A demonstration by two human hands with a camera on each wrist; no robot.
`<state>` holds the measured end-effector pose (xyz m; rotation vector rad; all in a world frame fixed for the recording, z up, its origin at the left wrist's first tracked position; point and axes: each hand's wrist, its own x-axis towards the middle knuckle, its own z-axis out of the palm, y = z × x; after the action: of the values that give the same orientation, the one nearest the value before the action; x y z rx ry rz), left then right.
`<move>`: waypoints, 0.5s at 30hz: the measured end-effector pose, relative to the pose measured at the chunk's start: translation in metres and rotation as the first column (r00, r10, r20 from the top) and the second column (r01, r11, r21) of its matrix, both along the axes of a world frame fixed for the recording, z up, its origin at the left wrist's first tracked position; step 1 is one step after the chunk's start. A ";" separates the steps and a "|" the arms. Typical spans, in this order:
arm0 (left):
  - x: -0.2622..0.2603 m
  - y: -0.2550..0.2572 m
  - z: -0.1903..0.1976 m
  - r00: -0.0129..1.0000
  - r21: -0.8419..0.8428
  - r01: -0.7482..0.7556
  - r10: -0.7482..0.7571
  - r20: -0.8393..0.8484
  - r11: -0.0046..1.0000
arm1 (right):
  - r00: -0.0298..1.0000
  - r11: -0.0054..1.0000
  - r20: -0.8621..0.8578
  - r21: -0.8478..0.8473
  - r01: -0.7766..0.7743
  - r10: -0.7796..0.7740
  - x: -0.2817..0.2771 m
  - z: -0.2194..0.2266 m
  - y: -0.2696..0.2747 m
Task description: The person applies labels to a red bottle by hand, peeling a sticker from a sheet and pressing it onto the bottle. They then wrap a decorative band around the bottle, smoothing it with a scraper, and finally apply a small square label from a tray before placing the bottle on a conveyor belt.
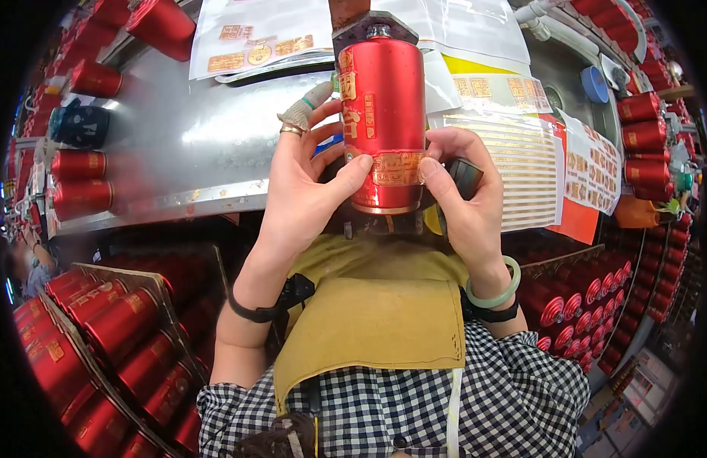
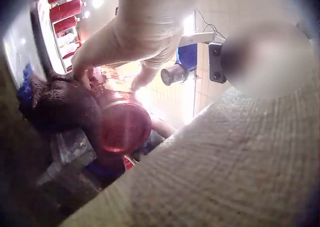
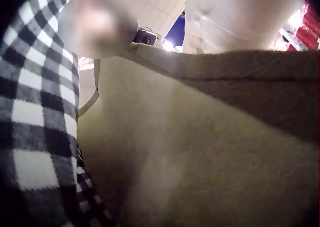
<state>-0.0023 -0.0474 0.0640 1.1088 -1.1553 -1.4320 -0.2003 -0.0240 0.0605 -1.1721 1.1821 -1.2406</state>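
Observation:
A red bottle (image 1: pixel 395 99) with gold markings is held neck away, its neck at a dark metal holder (image 1: pixel 376 29). Across its lower body lies a gold label (image 1: pixel 398 168). My left hand (image 1: pixel 304 179) grips the bottle's left side, thumb on the label's left end; a finger wears a pale wrap with a green band. The right hand (image 1: pixel 469 183) touches the right side with bent fingers, its thumb at the label's right end. In the left wrist view, the left hand (image 2: pixel 135 37) is around the bottle (image 2: pixel 125 127). Cloth fills most of the right wrist view.
Sheets of gold labels (image 1: pixel 498 164) lie right of the bottle, and more sheets (image 1: pixel 254 46) lie behind. Red bottles (image 1: pixel 82 198) stand at the metal table's left. Crates (image 1: pixel 163 282) of red bottles flank the yellow apron (image 1: pixel 376 320). A blue cup (image 1: pixel 594 84) is at right.

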 end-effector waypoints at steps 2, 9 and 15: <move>0.000 0.000 0.000 1.000 -0.005 -0.001 0.001 0.010 1.000 | 1.000 1.000 -0.013 -0.018 -0.002 0.002 -0.001 -0.004 -0.001; 0.001 -0.001 -0.004 0.999 -0.019 0.006 -0.007 -0.036 1.000 | 1.000 1.000 -0.024 -0.013 0.015 -0.016 -0.001 -0.005 -0.001; 0.000 -0.001 -0.002 1.000 -0.020 0.003 -0.004 -0.030 1.000 | 0.999 1.000 0.037 0.003 0.010 -0.010 0.000 0.001 0.001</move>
<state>-0.0022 -0.0482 0.0623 1.0683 -1.1485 -1.4326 -0.2006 -0.0232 0.0612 -1.1381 1.1633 -1.2626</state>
